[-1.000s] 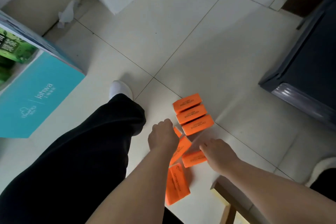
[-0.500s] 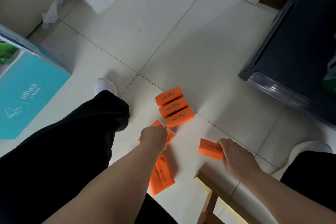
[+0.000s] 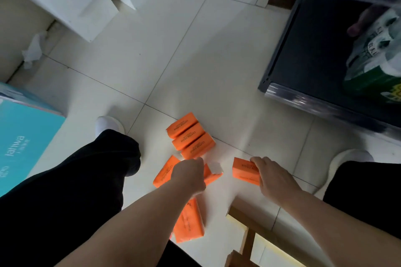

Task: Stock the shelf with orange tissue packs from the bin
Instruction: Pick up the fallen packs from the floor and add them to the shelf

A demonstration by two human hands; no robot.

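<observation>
Several orange tissue packs lie on the white tiled floor. Three of them (image 3: 190, 135) sit side by side in a neat row. My left hand (image 3: 189, 174) is closed on an orange pack (image 3: 213, 174) whose white end shows, just below that row. Another pack (image 3: 165, 171) lies to its left, and one more (image 3: 188, 222) is partly hidden under my left forearm. My right hand (image 3: 273, 179) grips a separate orange pack (image 3: 245, 171) at its right end. The dark shelf (image 3: 308, 50) stands at the upper right.
A green and white wrapped pack (image 3: 373, 60) sits on the shelf. A teal carton (image 3: 23, 145) is at left, white boxes (image 3: 71, 0) at top left, a wooden frame (image 3: 245, 234) at bottom. My legs and white shoes (image 3: 109, 124) flank the packs.
My right hand has drawn one orange pack out to the right, away from the others. My left hand has closed on a pack and turned it. The view has shifted toward the shelf.
</observation>
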